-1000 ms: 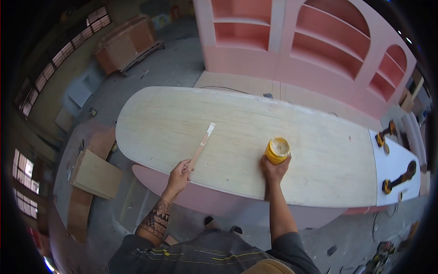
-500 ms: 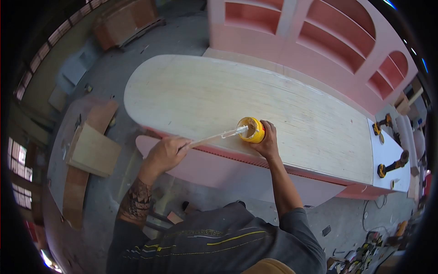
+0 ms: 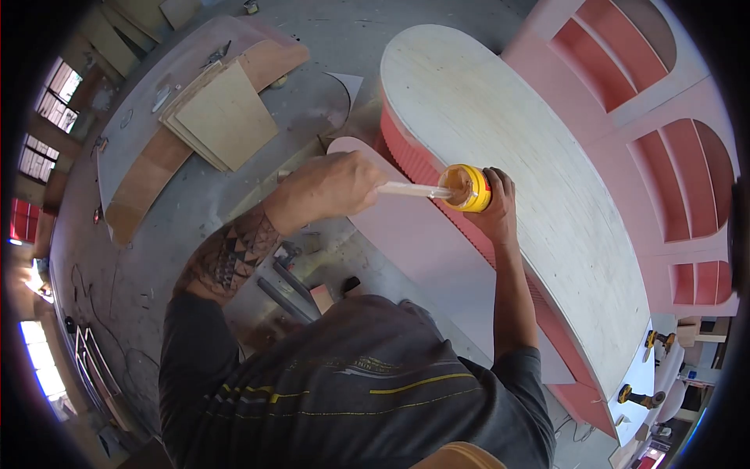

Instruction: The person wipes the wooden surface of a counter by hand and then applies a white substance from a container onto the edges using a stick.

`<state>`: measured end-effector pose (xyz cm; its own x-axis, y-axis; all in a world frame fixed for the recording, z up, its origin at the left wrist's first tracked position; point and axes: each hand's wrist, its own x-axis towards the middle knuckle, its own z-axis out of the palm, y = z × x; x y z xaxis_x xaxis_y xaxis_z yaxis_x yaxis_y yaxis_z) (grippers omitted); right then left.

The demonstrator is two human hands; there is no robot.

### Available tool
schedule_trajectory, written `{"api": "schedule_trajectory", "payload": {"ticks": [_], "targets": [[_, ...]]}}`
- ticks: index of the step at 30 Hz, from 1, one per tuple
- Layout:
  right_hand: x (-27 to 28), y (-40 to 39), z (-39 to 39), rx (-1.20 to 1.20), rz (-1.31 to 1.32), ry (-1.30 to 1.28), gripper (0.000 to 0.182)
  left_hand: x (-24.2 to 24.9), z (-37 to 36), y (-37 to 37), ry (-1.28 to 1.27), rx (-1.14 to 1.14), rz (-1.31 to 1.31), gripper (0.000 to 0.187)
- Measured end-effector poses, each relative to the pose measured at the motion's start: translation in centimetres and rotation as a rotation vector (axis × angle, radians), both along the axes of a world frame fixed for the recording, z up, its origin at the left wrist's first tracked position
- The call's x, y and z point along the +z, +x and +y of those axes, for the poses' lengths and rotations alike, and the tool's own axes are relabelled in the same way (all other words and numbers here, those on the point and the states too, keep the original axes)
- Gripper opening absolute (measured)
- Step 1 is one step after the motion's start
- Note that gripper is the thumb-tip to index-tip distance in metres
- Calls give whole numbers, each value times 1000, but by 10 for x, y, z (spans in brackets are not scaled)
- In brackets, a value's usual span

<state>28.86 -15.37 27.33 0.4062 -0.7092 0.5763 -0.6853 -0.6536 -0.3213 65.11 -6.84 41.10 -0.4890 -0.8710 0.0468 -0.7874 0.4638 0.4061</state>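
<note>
The stick [image 3: 414, 190] has dipped deeper into the tilted yellow tub [image 3: 473, 188].

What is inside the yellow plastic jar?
Inside the yellow plastic jar is the tip of a pale wooden stick; the jar's bottom is hidden.

A pink shelf unit [image 3: 613, 148] stands at right, two power drills [image 3: 634, 397] lie lower right, and stacked boards [image 3: 226, 117] lie left.
</note>
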Motion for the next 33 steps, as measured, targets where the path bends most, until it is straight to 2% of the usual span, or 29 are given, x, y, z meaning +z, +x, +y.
{"api": "schedule_trajectory", "payload": {"ticks": [3,5,6,8,9,11,14,16,18,20,23,26,28,33], "targets": [[3,32,-4,17,-106,32,93,-29,5,31,-12,-47,64,14],[-7,42,-15,-4,-153,31,93,-49,9,47,49,75,305,17],[-13,49,-21,-16,-177,8,92,-52,10,53,35,48,304,17],[-22,61,-31,-75,-247,5,91,-57,11,67,539,368,568,22],[-27,64,-34,-137,-295,32,90,-61,8,74,532,350,552,22],[-33,75,-44,-231,-384,112,92,-67,-3,90,571,413,774,23],[-34,98,-61,-319,-572,216,92,-61,-29,108,520,409,873,24],[-36,111,-81,-347,-662,239,88,-57,-52,124,524,399,883,25],[-49,121,-111,-441,-873,271,90,-50,-82,142,524,388,889,27],[-54,130,-140,-483,-949,238,92,-40,-117,156,543,417,951,32],[-64,146,-187,-673,-1066,146,94,-33,-181,178,536,358,916,38],[-77,164,-213,-847,-1081,197,96,-26,-227,207,549,381,819,41],[-85,177,-232,-937,-955,90,96,-35,-253,235,549,354,762,42],[-85,209,-263,-994,-994,139,100,-67,-283,286,612,380,792,42]]}}
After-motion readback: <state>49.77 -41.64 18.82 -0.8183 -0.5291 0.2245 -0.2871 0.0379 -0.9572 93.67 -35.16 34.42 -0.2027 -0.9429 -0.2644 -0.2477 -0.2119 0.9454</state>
